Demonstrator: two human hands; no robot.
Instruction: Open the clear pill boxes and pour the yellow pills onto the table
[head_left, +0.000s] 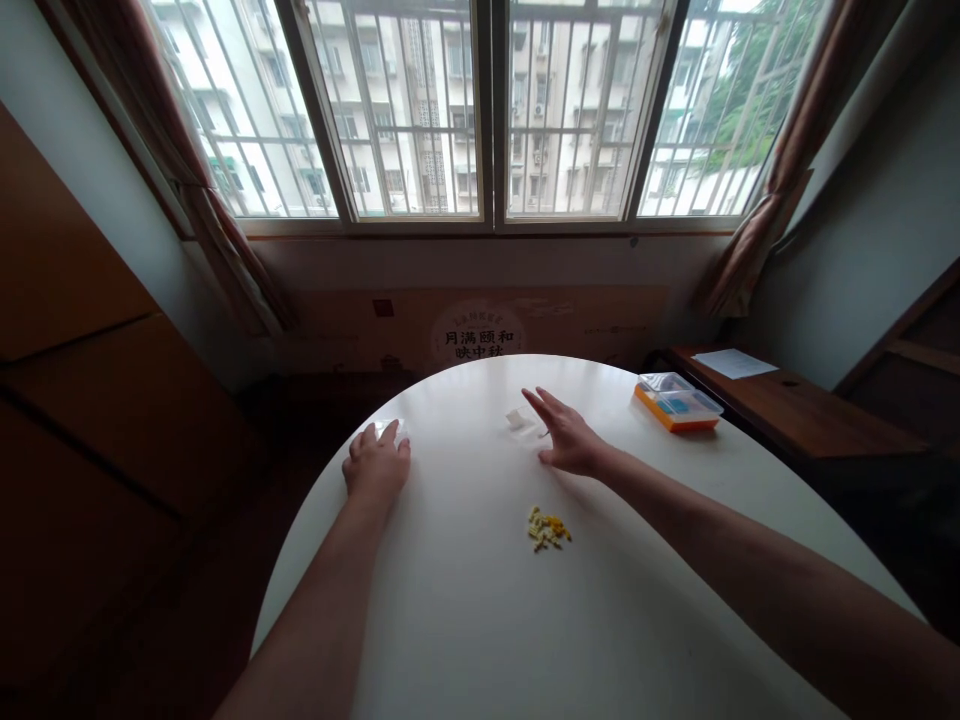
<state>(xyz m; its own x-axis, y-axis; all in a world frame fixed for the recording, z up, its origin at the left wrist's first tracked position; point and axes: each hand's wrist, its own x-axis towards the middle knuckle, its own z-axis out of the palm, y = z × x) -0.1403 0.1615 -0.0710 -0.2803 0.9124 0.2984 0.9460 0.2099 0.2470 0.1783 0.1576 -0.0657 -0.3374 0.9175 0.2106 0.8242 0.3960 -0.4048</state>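
Note:
My left hand [377,462] rests near the left edge of the round white table [450,620], fingers apart and slightly bent. Under and beyond its fingertips shows a piece of clear plastic [401,430], perhaps a small bag, partly hidden by the hand. Farther right, my right hand [568,437] is open, with its thumb apart from the stretched fingers. Just beside it lies a small clear plastic bag [520,420] with a whitish patch; whether the hand touches it I cannot tell. Closer to me is a loose pile of small yellow and pale yellow pieces [546,530].
An orange box with a clear lid [677,405] stands at the table's right edge. Beyond it is a brown wooden desk [817,415] with a white paper [735,363]. A large printed carton [600,325] stands under the window, behind the table.

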